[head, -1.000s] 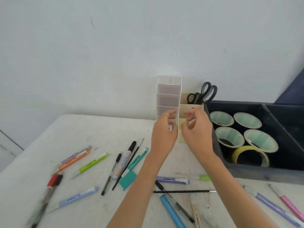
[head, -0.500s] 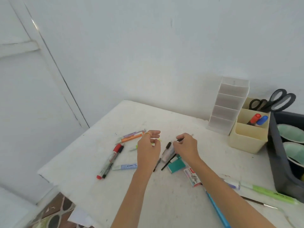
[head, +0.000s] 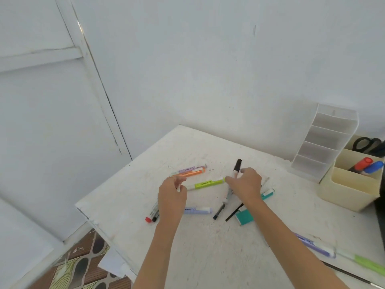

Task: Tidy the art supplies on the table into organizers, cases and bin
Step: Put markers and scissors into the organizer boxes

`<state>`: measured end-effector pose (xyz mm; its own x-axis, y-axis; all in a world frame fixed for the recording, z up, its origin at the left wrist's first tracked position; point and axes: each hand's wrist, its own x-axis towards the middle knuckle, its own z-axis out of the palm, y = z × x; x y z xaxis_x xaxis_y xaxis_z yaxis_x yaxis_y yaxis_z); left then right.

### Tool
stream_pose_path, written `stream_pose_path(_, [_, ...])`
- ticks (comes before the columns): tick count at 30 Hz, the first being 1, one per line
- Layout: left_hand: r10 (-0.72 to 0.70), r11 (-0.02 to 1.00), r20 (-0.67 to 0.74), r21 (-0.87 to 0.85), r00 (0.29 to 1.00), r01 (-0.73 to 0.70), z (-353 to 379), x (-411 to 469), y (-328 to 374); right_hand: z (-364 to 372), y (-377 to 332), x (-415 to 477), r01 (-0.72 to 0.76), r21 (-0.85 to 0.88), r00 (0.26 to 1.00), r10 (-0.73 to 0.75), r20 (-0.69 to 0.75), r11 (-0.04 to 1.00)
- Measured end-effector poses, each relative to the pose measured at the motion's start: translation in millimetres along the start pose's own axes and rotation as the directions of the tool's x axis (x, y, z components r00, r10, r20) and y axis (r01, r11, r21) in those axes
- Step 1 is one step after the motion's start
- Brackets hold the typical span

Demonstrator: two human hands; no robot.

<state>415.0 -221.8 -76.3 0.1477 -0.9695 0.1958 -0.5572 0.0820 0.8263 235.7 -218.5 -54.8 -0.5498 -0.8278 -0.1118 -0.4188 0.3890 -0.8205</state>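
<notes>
Loose pens and markers lie on the white table [head: 208, 247]. My left hand [head: 172, 198] pinches the white end of a lime-green highlighter [head: 205, 183] that lies flat. My right hand [head: 245, 185] grips a white marker with a black cap [head: 237, 165], which sticks out beyond my fingers; its index finger reaches to the highlighter's other end. A white tiered organizer [head: 325, 142] and a cream organizer [head: 350, 189] stand at the far right. The cream one holds a red marker [head: 363, 163], a blue marker [head: 375, 166] and black scissors [head: 366, 143].
Purple and orange highlighters [head: 191, 171] lie beyond my left hand, red- and black-capped markers [head: 151, 216] left of it. A lilac highlighter [head: 198, 210], black pen [head: 218, 211], teal pen [head: 268, 193] and teal eraser [head: 244, 217] lie between my arms. The dark bin [head: 380, 205] edges in at right.
Both hands left the organizers and came down to the pens on the left. My right hand took hold of the black-capped marker; my left hand moved onto the green highlighter's end.
</notes>
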Motion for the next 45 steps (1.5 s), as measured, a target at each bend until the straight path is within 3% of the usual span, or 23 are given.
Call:
stream_pose_path(3, [-0.027,0.972,-0.054,0.234,0.998,0.039,-12.4,7.3,-11.4,14.9,-18.9,-9.5,0.05,0.087,0.992,-0.059,0.109,0.995])
stream_pose_path(6, [-0.143,0.837,0.037,0.537,0.989,0.101,-25.7,9.6,-22.6,31.4,-32.4,-19.6,0.04,0.163,0.968,-0.079,0.238,0.986])
stream_pose_path(8, [-0.183,0.812,0.095,0.575,0.979,0.096,-30.5,8.5,-29.9,41.8,-37.7,-25.8,0.039,0.193,0.955,-0.093,0.282,0.98])
stream_pose_path(13, [-0.13,0.874,0.094,0.48,0.987,0.07,-38.4,11.0,-38.7,54.9,-44.7,-36.9,0.021,0.184,0.934,-0.084,0.347,0.983])
stream_pose_path(17, [-0.037,0.964,-0.032,0.263,0.999,0.044,-40.6,11.0,-19.4,48.4,-43.6,-37.8,0.006,0.242,0.936,-0.091,0.34,0.97])
stream_pose_path(20, [0.003,0.998,-0.041,0.057,0.999,-0.001,-34.9,15.1,12.3,29.5,-40.7,-34.5,-0.032,0.296,0.951,-0.062,0.303,0.955])
stream_pose_path(24, [0.04,0.978,0.069,-0.208,0.997,-0.025,-11.9,15.5,66.1,-14.3,-32.0,-28.5,-0.05,0.425,0.981,-0.035,0.191,0.904])
stream_pose_path(28, [0.147,0.937,0.188,-0.34,0.971,-0.076,30.6,5.1,118.9,-71.9,-15.0,-20.1,0.001,0.468,1.0,0.005,-0.013,0.884])
stream_pose_path(32, [0.276,0.887,0.282,-0.443,0.919,-0.13,77.0,-12.6,164.0,-130.6,3.5,-14.4,0.085,0.458,0.969,0.034,-0.247,0.885])
stream_pose_path(35, [0.374,0.838,0.339,-0.523,0.863,-0.158,107.5,-27.6,193.3,-168.7,21.3,-10.4,0.184,0.38,0.904,-0.005,-0.427,0.906])
stream_pose_path(38, [0.449,0.808,0.383,-0.561,0.808,-0.183,136.3,-38.9,218.2,-201.8,38.6,-5.9,0.297,0.232,0.795,-0.105,-0.598,0.926])
stream_pose_path(42, [0.515,0.767,0.359,-0.599,0.778,-0.231,169.5,-45.5,239.3,-235.7,53.1,1.0,0.308,0.006,0.662,-0.21,-0.719,0.951])
stream_pose_path(45, [0.55,0.751,0.34,-0.601,0.763,-0.273,190.6,-47.6,249.8,-248.4,63.0,11.7,0.352,0.007,0.585,-0.215,-0.782,0.936])
